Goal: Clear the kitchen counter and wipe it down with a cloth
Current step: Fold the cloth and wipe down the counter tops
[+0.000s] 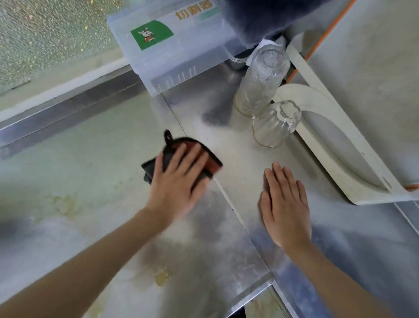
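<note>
Clear plastic box (174, 51) at far centre carries orange characters "切割器" beside a green rabbit-logo sticker (151, 35).

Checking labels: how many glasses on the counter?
2. Tall glass, upside down, right of the clear plastic box; short glass, upside down, just in front of it. More may be hidden behind them.

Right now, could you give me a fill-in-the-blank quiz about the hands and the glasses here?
The left hand presses a black and ____ cloth on the steel counter.
The right hand lies flat on the counter, holding ____.
The tall glass and the short glass both stand ____ down.
Missing words: red; nothing; upside.
</note>
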`<state>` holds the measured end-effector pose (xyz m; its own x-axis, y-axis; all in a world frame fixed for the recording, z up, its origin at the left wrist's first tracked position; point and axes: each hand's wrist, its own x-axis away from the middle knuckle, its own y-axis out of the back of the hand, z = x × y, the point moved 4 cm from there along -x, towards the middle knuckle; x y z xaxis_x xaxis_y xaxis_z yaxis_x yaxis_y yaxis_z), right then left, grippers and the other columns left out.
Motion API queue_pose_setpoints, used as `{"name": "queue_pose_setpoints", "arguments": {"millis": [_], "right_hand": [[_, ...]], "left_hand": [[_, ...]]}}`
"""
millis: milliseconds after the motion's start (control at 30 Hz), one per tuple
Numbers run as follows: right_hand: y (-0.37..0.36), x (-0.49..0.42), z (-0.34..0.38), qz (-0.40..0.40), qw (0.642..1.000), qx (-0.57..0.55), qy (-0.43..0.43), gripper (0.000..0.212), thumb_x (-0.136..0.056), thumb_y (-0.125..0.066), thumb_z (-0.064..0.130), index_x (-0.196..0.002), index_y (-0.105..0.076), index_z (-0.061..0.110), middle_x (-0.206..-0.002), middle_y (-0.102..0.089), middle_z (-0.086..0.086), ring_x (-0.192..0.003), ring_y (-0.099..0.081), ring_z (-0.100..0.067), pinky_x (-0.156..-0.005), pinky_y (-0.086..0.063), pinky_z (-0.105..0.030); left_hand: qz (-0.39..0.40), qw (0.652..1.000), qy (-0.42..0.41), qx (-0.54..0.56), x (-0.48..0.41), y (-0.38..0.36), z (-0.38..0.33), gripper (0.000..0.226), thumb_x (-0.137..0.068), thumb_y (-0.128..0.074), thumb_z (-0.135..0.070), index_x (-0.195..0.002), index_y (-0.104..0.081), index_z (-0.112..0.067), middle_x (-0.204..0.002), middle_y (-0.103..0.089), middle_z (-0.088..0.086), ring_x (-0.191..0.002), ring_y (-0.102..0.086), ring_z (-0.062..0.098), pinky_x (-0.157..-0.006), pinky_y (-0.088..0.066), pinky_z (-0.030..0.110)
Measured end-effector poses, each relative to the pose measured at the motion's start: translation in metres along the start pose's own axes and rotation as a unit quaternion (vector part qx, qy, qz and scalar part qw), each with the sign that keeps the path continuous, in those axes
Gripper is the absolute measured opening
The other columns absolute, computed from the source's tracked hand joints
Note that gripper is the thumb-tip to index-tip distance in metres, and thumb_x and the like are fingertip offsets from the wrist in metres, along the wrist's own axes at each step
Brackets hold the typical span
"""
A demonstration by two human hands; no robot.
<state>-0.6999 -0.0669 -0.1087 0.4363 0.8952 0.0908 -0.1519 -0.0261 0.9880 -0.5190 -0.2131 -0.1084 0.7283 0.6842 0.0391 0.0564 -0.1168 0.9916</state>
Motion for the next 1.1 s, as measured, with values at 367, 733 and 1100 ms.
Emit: {"name": "queue_pose_setpoints", "arguments": {"millis": [367, 733, 1100], "right_hand": [[0.002, 0.000, 0.002, -0.009, 1.000, -0.015, 0.002, 0.052, -0.094, -0.024, 0.030, -0.139, -0.039, 0.010, -0.148, -0.037, -0.010, -0.137, -0.034, -0.029, -0.109, -0.028, -0.048], [0.001, 0.001, 0.001, -0.018, 0.999, -0.044, 0.009, 0.055, -0.093, -0.020, 0.031, -0.139, -0.039, 0.008, -0.148, -0.037, -0.012, -0.138, -0.030, -0.030, -0.109, -0.026, -0.050], [0.002, -0.045, 0.141, 0.013, 0.969, -0.078, 0.234, 0.044, -0.098, -0.031, 0.025, -0.140, -0.037, 0.013, -0.154, -0.024, -0.009, -0.142, -0.021, -0.026, -0.114, -0.014, -0.043]], "left_hand": [[0.011, 0.999, 0.042, 0.012, 0.085, -0.008, -0.059, 0.055, -0.093, -0.031, -0.046, -0.142, -0.037, -0.021, -0.149, -0.035, 0.002, -0.138, -0.027, 0.025, -0.108, -0.016, 0.055], [0.013, 0.981, 0.192, 0.037, 0.057, 0.006, 0.046, 0.060, -0.091, -0.018, -0.052, -0.145, -0.025, -0.027, -0.155, -0.019, -0.003, -0.143, -0.012, 0.022, -0.111, -0.003, 0.053], [-0.042, 0.941, 0.332, 0.047, 0.116, -0.004, 0.040, 0.057, -0.091, -0.025, -0.050, -0.142, -0.035, -0.024, -0.152, -0.029, 0.000, -0.141, -0.023, 0.024, -0.110, -0.010, 0.054]]}}
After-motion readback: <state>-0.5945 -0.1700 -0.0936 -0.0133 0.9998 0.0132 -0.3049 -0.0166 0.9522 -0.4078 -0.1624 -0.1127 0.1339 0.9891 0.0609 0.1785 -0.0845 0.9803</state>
